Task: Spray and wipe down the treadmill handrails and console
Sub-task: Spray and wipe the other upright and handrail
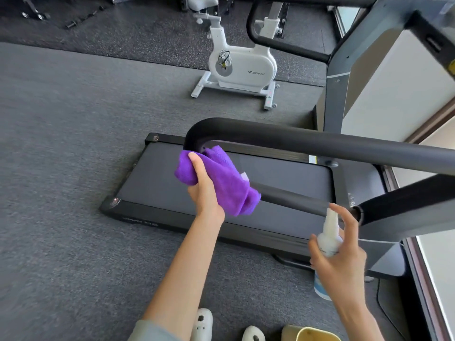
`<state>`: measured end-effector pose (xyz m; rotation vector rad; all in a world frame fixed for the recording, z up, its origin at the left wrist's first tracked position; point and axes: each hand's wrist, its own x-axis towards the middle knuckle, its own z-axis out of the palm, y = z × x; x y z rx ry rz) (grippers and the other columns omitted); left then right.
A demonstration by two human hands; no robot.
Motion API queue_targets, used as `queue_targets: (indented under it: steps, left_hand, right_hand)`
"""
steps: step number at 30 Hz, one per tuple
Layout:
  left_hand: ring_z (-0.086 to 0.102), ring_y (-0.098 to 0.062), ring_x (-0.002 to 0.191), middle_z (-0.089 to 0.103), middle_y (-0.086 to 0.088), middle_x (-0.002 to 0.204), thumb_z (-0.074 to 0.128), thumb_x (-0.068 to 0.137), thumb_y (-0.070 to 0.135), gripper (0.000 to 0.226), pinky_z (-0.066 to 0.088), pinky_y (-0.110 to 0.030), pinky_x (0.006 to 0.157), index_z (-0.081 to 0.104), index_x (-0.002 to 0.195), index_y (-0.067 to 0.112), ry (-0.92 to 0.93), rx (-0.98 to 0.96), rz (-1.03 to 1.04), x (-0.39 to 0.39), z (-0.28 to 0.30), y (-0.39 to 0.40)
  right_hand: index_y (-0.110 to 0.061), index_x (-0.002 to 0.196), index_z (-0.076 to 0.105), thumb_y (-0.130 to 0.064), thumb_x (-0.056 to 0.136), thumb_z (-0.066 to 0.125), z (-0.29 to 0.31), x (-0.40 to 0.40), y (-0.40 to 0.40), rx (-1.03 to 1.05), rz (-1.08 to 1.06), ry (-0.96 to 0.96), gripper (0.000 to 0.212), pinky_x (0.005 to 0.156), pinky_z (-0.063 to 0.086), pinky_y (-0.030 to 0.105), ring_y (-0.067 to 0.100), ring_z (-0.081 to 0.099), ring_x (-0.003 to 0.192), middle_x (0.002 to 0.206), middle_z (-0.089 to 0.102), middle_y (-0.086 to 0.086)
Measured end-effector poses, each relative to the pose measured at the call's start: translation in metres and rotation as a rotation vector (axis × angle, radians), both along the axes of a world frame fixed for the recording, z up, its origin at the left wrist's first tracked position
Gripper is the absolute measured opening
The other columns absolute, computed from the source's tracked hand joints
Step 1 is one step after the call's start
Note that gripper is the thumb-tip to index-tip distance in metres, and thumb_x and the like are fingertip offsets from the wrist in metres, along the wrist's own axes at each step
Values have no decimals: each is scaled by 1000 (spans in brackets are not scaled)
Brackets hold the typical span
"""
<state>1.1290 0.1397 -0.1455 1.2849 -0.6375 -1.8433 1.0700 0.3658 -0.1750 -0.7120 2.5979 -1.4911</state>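
A black looped treadmill handrail [295,139] runs across the middle of the head view, above the treadmill belt [270,178]. My left hand [203,190] grips a bunched purple cloth [221,178], pressed around the lower bar of the handrail near its bend. My right hand [342,254] holds a white spray bottle [328,235] upright, its nozzle close to the lower bar, index finger raised over the top. The far handrail [283,43] curves at the upper right. The console is out of view.
A white exercise bike [241,65] stands on the grey floor beyond the treadmill. The treadmill upright [344,77] and a window wall fill the right side. My white shoes [204,323] and a yellow container [312,334] are at the bottom edge.
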Motion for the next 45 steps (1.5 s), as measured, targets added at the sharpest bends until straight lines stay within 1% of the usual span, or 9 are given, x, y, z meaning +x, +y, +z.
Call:
queue_targets:
  steps: [3, 8, 12, 17, 25, 29, 32, 36, 45]
  left_hand:
    - [73, -11, 75, 72, 7, 95, 55, 87, 61, 48, 58, -26, 59, 63, 110, 20, 1, -75, -52, 3, 7, 7]
    - [65, -15, 110, 62, 4, 129, 46, 85, 69, 65, 52, -38, 97, 48, 134, 26, 140, -65, -97, -15, 13, 5]
    - [67, -9, 101, 67, 9, 117, 44, 91, 64, 47, 55, -27, 84, 55, 121, 30, 186, -125, -36, -29, 24, 5]
    - [65, -9, 109, 66, 9, 124, 42, 94, 60, 50, 50, -33, 99, 56, 130, 29, 278, -164, -2, -44, 36, 13]
    - [64, -10, 112, 66, 8, 125, 35, 94, 64, 55, 51, -32, 97, 53, 132, 28, 236, -334, -143, -30, 21, 20]
    - [65, -8, 110, 68, 12, 118, 58, 83, 62, 55, 51, -38, 98, 54, 125, 28, 43, -468, -188, -10, 6, 20]
    - [70, -7, 88, 73, 9, 94, 71, 78, 58, 51, 56, -33, 86, 57, 110, 21, -193, -681, -258, -1, -2, 5]
    - [63, -17, 95, 65, 8, 99, 72, 67, 61, 44, 51, -38, 87, 53, 96, 34, -642, -1018, -497, -8, -12, -20]
    - [63, -26, 76, 67, 0, 79, 33, 76, 86, 78, 45, -37, 78, 68, 89, 18, -1352, -1558, -657, -38, -59, -22]
  right_hand:
    - [-57, 119, 40, 5, 81, 69, -2, 5, -3, -4, 20, -5, 78, 45, 45, 19, 20, 57, 55, 88, 63, 10]
    - [-59, 117, 39, 5, 80, 69, 0, 7, -6, 2, 27, 9, 79, 54, 47, 26, 22, 55, 54, 102, 58, -20]
    - [-51, 124, 40, 3, 82, 70, -2, -1, 0, -5, 5, 13, 75, 51, 51, 30, 22, 57, 53, 98, 60, -6]
    - [-59, 122, 36, 2, 83, 69, -1, -8, 13, -8, -19, -3, 79, 56, 56, 43, 26, 57, 57, 97, 60, -1]
    - [-60, 122, 35, 2, 83, 68, -4, -15, 23, -22, -6, -4, 80, 53, 55, 45, 26, 55, 53, 87, 60, 2]
    - [-64, 121, 33, -2, 84, 68, -8, -13, 23, -2, -21, -21, 81, 64, 56, 50, 33, 56, 61, 90, 61, 2]
    - [-65, 118, 34, 1, 83, 68, -9, -9, 24, -18, -20, -30, 82, 51, 54, 45, 23, 52, 51, 75, 60, -1]
    - [-61, 119, 36, 3, 82, 68, -13, -6, 25, -18, -36, -43, 81, 48, 53, 47, 25, 53, 46, 70, 58, -2]
    - [-58, 120, 39, 3, 82, 68, -22, -12, 23, -5, -64, -68, 78, 48, 54, 41, 22, 54, 48, 76, 59, -6]
